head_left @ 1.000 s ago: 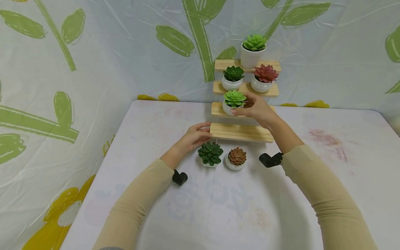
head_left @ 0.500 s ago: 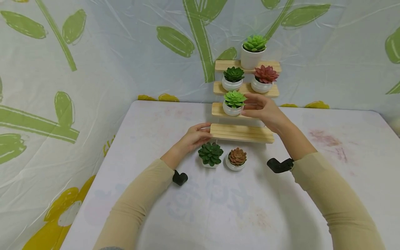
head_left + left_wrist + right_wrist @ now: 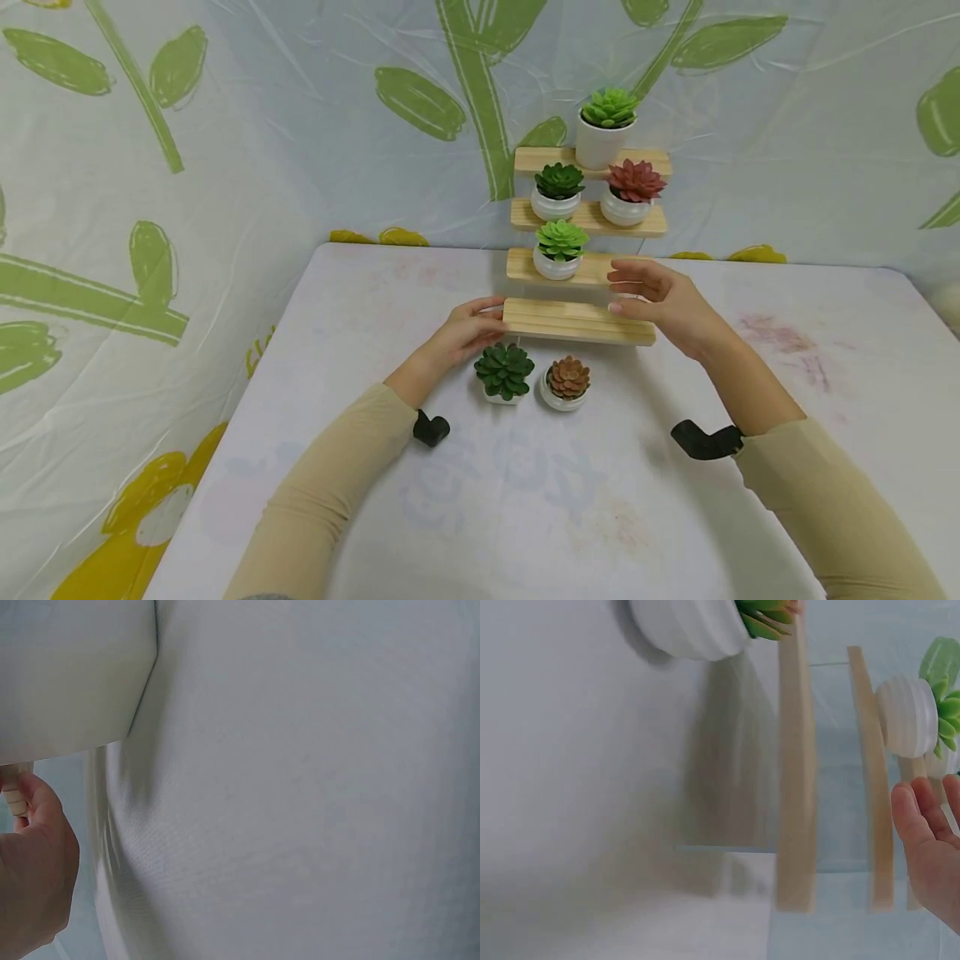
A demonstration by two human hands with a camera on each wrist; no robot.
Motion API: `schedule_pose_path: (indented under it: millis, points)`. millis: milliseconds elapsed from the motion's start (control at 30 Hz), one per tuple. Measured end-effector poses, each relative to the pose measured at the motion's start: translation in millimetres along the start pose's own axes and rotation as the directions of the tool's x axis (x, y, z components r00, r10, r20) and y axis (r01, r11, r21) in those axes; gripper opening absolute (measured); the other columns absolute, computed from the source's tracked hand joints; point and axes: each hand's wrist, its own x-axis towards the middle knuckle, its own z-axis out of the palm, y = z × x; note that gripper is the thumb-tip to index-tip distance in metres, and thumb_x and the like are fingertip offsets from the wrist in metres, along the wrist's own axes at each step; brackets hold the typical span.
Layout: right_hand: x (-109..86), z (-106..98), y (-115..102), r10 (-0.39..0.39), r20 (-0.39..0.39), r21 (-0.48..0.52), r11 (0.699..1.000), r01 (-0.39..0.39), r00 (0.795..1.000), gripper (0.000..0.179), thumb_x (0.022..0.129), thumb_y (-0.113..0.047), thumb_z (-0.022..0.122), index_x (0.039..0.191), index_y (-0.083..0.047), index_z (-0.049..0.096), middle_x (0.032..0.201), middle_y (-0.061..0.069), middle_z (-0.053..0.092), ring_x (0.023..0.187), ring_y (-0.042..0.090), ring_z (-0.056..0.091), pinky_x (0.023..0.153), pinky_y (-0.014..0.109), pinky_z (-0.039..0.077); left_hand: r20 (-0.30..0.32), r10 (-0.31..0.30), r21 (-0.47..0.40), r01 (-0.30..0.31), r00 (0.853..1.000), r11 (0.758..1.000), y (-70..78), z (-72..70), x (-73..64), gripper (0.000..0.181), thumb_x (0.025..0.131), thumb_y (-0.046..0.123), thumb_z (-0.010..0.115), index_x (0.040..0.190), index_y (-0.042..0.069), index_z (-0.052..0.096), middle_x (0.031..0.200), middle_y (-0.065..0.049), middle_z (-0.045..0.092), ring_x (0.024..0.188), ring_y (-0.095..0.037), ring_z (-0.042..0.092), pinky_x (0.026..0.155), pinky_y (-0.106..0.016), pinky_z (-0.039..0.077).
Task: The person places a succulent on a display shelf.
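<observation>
A tiered wooden stand rises at the back of the table. My left hand grips the left end of its lowest board; in the left wrist view, the hand pinches the board's end. On the board above sits a light green succulent in a round white pot. My right hand holds nothing, fingers relaxed, in front of that board's right end. The right wrist view has this hand apart from the succulent's white pot. In front stand a dark green succulent and a brown succulent.
Higher boards carry a dark green succulent beside a red succulent. On the top board stands a bright green plant in a tall white pot. A leaf-patterned cloth hangs behind the table.
My right hand let go of the light green succulent's pot and moved right and toward me. The succulent stays on the third board down. My left hand keeps its hold.
</observation>
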Motion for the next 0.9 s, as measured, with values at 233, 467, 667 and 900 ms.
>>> schedule_pose_path:
  millis: [233,467,667,900]
  points:
    - [-18.8,6,21,-0.025,0.064,0.003,1.0,0.024,0.998,0.054,0.087,-0.001,0.063,0.136,-0.004,0.042,0.122,0.001,0.051,0.111,0.008,0.049,0.084,0.018,0.046,0.003,0.003,0.001,-0.003,1.0,1.0,-0.5,0.0,-0.6,0.057,0.083,-0.016,0.056,0.136,0.004,0.046,0.132,-0.02,0.048,0.104,-0.023,0.052,0.095,-0.036,0.041]
    - [-33.7,17,42,-0.03,0.139,-0.001,1.0,0.03,0.99,0.06,0.081,0.003,0.068,0.134,0.003,0.04,0.125,0.0,0.053,0.116,0.013,0.049,0.091,0.019,0.043,0.006,0.002,0.006,-0.002,1.0,1.0,-0.4,-0.5,-1.9,0.058,0.083,-0.015,0.056,0.137,0.004,0.046,0.132,-0.019,0.048,0.104,-0.022,0.053,0.088,-0.031,0.044]
    - [-36.0,26,57,0.03,0.204,-0.052,0.998,-0.019,0.979,0.073,0.075,-0.001,0.075,0.138,0.001,0.038,0.139,0.017,0.041,0.121,0.03,0.042,0.094,0.028,0.043,0.016,0.008,-0.001,-0.008,1.0,1.0,0.2,-0.9,-2.5,0.058,0.084,-0.015,0.055,0.137,0.004,0.045,0.133,-0.019,0.048,0.104,-0.022,0.053,0.083,-0.028,0.045]
    - [-30.7,40,68,0.029,0.286,-0.125,0.992,0.007,0.958,0.081,0.07,-0.004,0.08,0.138,0.002,0.037,0.138,0.018,0.039,0.12,0.033,0.04,0.099,0.041,0.039,0.02,0.006,-0.014,-0.005,1.0,1.0,0.2,0.1,-1.6,0.057,0.084,-0.015,0.055,0.137,0.004,0.045,0.133,-0.02,0.048,0.102,-0.021,0.053,0.079,-0.026,0.046]
